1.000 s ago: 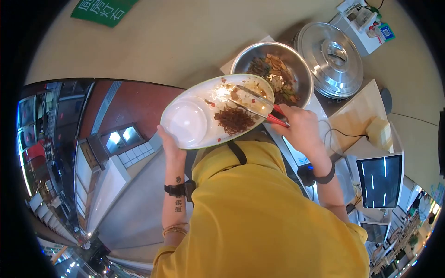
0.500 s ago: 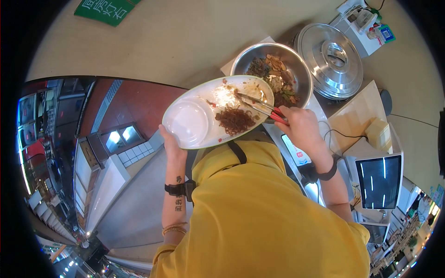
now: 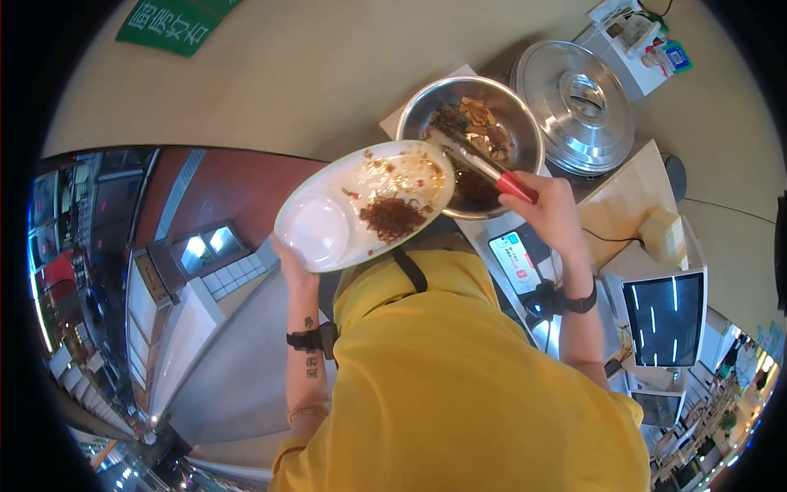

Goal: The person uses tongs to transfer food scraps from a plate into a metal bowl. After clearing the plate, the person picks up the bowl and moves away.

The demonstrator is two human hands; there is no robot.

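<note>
Backdrop: beige surface [image 3: 328, 74]; I see a steel bowl [image 3: 420, 92] beside a lid [image 3: 574, 94].
Left hand [image 3: 288, 261]: gripping white plate [image 3: 320, 228] at its edge, just beside bowl.
Right hand [image 3: 556, 211]: closed round tongs [image 3: 484, 162]; tips in bowl, perhaps pinching food.

Plain beige wall [image 3: 311, 74] with a green sign [image 3: 168, 20] at upper left. Red-brown floor [image 3: 225, 189] beneath, bright lamps far left. Lit monitor [image 3: 668, 318] at right.

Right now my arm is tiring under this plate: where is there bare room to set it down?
Barest for the plate is the pale board between the steel lid and the monitor, bearing only a small block. Around the steel bowl it is crowded: the tongs in your right hand reach in, the lid sits alongside, a lit screen lies just below.
</note>
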